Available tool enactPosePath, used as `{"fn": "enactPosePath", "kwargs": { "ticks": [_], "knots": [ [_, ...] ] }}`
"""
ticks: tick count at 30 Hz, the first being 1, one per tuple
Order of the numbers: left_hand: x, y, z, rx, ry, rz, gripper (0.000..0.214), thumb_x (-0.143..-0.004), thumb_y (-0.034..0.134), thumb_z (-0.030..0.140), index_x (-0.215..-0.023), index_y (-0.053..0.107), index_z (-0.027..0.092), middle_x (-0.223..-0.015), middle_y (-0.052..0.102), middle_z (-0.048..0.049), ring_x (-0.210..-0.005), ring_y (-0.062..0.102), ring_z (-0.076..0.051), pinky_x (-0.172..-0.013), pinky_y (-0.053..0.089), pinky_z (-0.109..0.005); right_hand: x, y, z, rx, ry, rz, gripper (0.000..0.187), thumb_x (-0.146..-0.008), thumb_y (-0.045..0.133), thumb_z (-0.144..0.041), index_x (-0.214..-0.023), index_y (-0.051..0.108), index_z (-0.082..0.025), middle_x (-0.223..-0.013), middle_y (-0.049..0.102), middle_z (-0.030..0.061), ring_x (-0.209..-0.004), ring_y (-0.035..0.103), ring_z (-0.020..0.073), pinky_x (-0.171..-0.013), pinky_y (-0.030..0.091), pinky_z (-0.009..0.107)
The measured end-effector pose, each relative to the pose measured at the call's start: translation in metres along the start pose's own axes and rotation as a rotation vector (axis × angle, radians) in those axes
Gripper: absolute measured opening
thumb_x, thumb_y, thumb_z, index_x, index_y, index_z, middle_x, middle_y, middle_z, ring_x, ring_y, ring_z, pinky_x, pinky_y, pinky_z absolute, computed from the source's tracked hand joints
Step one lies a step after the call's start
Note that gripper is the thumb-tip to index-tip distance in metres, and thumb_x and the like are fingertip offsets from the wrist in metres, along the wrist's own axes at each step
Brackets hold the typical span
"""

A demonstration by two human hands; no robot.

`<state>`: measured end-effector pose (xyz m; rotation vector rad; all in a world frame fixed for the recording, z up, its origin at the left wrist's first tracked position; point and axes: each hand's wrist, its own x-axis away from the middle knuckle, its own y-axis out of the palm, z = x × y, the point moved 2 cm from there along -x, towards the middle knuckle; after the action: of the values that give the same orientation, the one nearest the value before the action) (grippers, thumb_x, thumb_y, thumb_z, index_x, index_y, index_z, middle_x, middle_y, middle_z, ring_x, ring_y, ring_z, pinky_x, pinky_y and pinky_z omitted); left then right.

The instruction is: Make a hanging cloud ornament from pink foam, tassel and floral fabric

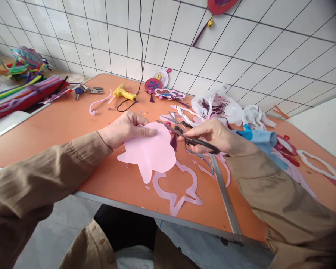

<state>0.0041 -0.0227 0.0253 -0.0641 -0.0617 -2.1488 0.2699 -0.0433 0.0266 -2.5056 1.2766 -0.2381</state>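
My left hand (pixel 131 130) pinches the top edge of a pink paper cutout (pixel 152 153) with a wavy, lobed outline and pointed tails at lower left. In my right hand (pixel 212 137) is a pair of black-handled scissors (pixel 194 141), fingers wrapped round the handles. The blades point left and reach the cutout's upper right edge, close to my left thumb. Whether the blades have paper between them I cannot tell. On the table below lies a pink paper outline frame (pixel 194 179) of similar shape.
Behind the hands, a yellow glue gun (pixel 124 92) trails its black cord up the tiled wall. Finished tasselled ornaments (pixel 152 85), a white plastic bag (pixel 212 101) and blue cloth (pixel 257 140) lie at the back and right. Keys (pixel 80 89) and pipe cleaners (pixel 25 95) are at left.
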Motion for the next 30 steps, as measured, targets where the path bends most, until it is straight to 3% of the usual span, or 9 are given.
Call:
{"fn": "enactPosePath", "kwargs": {
  "ticks": [6, 24, 30],
  "knots": [
    [-0.0011, 0.0002, -0.0013, 0.022, -0.024, 0.002, 0.029, -0.062, 0.089, 0.033, -0.055, 0.070, 0.014, -0.054, 0.065, -0.0073, -0.039, 0.056, -0.015, -0.035, 0.037, -0.024, 0.0001, -0.0019, 0.0037, -0.005, -0.016, 0.021, 0.052, -0.064, 0.091, -0.042, -0.104, 0.081, -0.011, -0.065, 0.064, 0.0028, -0.055, 0.052, 0.0111, -0.048, 0.043, 0.025],
    [-0.0024, -0.0013, -0.0070, 0.091, -0.017, -0.002, 0.032, -0.060, 0.091, 0.038, -0.060, 0.072, 0.012, -0.058, 0.069, -0.0095, -0.043, 0.060, -0.017, -0.035, 0.041, -0.024, 0.0014, -0.0021, 0.0053, -0.009, -0.045, -0.028, 0.051, -0.072, 0.087, -0.044, -0.111, 0.079, -0.013, -0.060, 0.058, 0.0002, -0.050, 0.045, 0.0082, -0.046, 0.036, 0.025],
    [-0.0040, -0.0025, -0.0074, 0.059, -0.030, -0.034, 0.034, -0.059, 0.092, 0.037, -0.063, 0.071, 0.012, -0.058, 0.068, -0.0058, -0.044, 0.060, -0.014, -0.037, 0.043, -0.022, 0.0006, -0.0013, 0.0038, -0.003, 0.000, 0.003, 0.055, -0.066, 0.090, -0.048, -0.108, 0.080, -0.013, -0.063, 0.061, 0.0012, -0.052, 0.048, 0.0091, -0.047, 0.038, 0.025]
  ]
}}
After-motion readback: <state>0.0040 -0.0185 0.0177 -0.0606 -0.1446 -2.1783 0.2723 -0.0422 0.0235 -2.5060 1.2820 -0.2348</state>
